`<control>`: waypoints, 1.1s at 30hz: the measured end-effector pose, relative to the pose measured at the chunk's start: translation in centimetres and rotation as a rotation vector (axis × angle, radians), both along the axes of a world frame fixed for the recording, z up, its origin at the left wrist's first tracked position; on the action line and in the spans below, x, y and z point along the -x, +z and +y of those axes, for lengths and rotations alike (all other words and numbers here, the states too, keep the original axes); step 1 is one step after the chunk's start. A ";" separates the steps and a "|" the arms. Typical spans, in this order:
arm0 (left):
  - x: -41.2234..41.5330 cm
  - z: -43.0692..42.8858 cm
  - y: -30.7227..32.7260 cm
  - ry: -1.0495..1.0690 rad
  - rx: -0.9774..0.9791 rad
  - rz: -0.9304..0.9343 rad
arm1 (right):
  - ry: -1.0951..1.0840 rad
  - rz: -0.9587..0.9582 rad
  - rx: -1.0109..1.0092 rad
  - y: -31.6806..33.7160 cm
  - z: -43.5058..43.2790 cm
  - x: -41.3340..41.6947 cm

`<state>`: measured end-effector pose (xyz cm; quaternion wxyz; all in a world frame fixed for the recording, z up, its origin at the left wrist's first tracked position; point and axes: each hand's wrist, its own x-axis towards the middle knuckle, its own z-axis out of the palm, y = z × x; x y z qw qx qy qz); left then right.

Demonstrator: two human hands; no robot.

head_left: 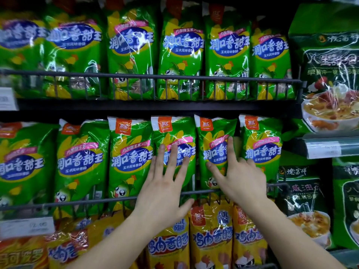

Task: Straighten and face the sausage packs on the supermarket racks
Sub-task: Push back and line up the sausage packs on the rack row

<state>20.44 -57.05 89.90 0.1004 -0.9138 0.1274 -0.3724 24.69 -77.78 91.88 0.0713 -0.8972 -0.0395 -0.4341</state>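
Green sausage packs stand upright in two rows behind black wire rails. On the middle rack, my left hand (167,183) lies flat with spread straight fingers against one green pack (173,133). My right hand (239,175) holds the neighbouring green pack (213,136): its thumb lies across the front, the index finger runs up the pack's right edge and the other fingers curl behind it. This pack leans slightly left at the top. Another green pack (261,140) stands just right of that hand.
The upper rack (155,76) carries more green packs. Yellow sausage packs (211,239) hang below the middle rail (97,200). Dark green soup-mix bags (330,74) fill the shelves to the right. White price tags (25,228) sit at the left edge.
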 end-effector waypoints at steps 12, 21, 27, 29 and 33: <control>0.9 -0.3 0.3 -0.003 0.040 0.073 | -0.100 0.024 0.027 -1.6 0.9 1.3; 2.8 2.8 -0.7 -0.027 0.061 0.012 | -0.014 0.009 -0.287 -2.9 1.5 3.6; 3.9 7.6 0.4 0.093 0.074 -0.060 | 0.197 -0.257 -0.234 -3.2 3.7 4.9; 4.0 9.2 1.4 0.151 0.060 -0.070 | 0.273 -0.263 -0.170 -2.9 5.2 5.4; 3.2 11.0 3.5 0.200 -0.021 -0.066 | 0.350 -0.199 -0.013 -1.9 8.2 5.4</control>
